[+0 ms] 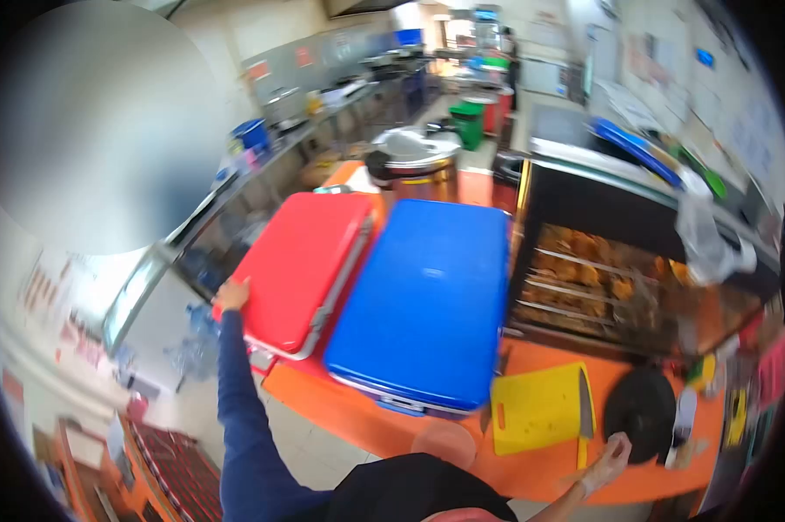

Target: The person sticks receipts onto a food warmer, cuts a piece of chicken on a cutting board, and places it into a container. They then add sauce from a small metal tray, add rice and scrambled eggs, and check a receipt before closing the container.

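My left hand [233, 297] grips the near left edge of a red cooler box lid [301, 252], its fingers curled over the rim. Beside that box stands a blue cooler box [427, 296] with its lid on. My right hand [608, 463] appears to wear a thin, pale glove. Its fingers are drawn together, and whatever they may hold is too blurred to make out. Close to it are a round black object [640, 411] and a knife [585, 404] with a yellow handle. The blade lies along a yellow cutting board [540, 407].
The coolers stand on an orange table [314, 409]. At right is a glass-fronted case [584, 278] with browned food on racks. A plastic bag [701, 226] hangs from its side. Beyond the coolers are a large metal pot [417, 161] and a green bin [468, 123].
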`<state>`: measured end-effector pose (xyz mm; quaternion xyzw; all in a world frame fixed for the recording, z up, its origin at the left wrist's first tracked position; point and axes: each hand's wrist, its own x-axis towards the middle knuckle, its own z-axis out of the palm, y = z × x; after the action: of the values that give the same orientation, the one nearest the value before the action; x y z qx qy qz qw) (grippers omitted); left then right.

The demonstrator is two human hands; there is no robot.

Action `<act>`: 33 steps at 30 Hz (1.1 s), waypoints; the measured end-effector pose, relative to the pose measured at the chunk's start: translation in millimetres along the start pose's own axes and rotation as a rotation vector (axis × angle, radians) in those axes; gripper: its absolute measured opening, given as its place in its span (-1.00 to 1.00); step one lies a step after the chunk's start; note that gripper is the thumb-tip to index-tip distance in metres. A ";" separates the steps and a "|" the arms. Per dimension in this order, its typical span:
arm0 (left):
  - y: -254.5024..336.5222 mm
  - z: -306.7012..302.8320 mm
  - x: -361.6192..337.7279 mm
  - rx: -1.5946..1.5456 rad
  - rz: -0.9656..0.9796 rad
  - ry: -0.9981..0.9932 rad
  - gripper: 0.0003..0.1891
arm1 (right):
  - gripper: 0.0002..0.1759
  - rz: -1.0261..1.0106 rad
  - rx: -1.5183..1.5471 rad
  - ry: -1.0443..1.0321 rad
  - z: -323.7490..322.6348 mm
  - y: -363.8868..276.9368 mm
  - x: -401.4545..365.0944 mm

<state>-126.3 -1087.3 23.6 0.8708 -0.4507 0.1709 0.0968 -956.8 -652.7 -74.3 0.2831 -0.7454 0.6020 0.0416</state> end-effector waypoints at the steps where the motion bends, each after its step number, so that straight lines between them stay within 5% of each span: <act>1: 18.3 -43.3 -9.1 -0.057 -0.073 -0.120 -0.27 | -0.78 0.075 0.098 -0.024 31.1 -33.4 -9.8; 3: -8.9 -11.3 50.6 -0.269 0.047 -0.388 -0.26 | -0.75 0.150 0.184 -0.059 71.5 -112.9 -34.1; 9: -30.9 3.9 101.4 -0.306 0.218 -0.520 -0.16 | -0.79 -0.208 0.427 -0.463 189.0 -317.5 -102.3; 11: -19.8 -91.8 81.9 -0.553 0.119 -0.562 -0.13 | -0.69 -0.595 0.187 -0.666 206.3 -388.1 -117.9; 13: -24.4 -147.7 110.4 -0.675 0.216 -0.708 -0.18 | -0.58 -0.656 0.248 -0.943 228.2 -444.0 -144.2; 15: -8.7 -222.4 86.6 -1.020 0.264 -0.711 -0.22 | -0.42 -0.811 0.386 -0.993 259.5 -478.3 -178.7; 18: 4.1 -265.2 54.3 -1.445 0.530 -0.762 -0.32 | -0.20 -0.945 0.391 -0.995 295.0 -520.0 -226.0; 23: 44.9 -243.7 25.6 -1.688 0.781 -1.174 -0.48 | 0.01 -1.000 0.185 -0.421 342.0 -532.4 -273.0; 25: 61.7 -155.4 25.5 -1.441 0.978 -1.044 -0.61 | -0.01 -0.933 0.113 -0.417 347.0 -532.9 -274.4; 27: 86.4 -20.0 28.9 -0.579 1.177 -0.477 -0.69 | -0.06 -0.977 0.290 -0.257 349.0 -532.5 -266.2; 29: 82.4 33.8 6.8 0.045 1.154 -0.217 -0.65 | -0.05 -0.959 0.335 -0.289 347.6 -527.9 -264.7; 30: 85.4 71.0 9.6 0.036 1.147 -0.214 -0.65 | -0.03 -0.925 0.377 -0.313 346.7 -526.3 -264.6; 31: 90.6 110.8 13.0 -0.024 1.119 -0.007 -0.61 | -0.03 -0.936 0.375 -0.313 345.3 -525.7 -264.8; 32: 93.1 114.3 15.0 -0.084 1.085 0.199 -0.55 | -0.01 -0.957 0.316 -0.297 343.2 -525.3 -264.1; 33: 96.6 117.0 21.2 -0.097 1.085 0.203 -0.55 | 0.00 -0.977 0.252 -0.279 342.1 -525.3 -262.8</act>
<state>-169.4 -1196.6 -74.8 0.4875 -0.8304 0.2583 0.0776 -393.7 -930.4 186.1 0.6782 -0.4466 0.5539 0.1836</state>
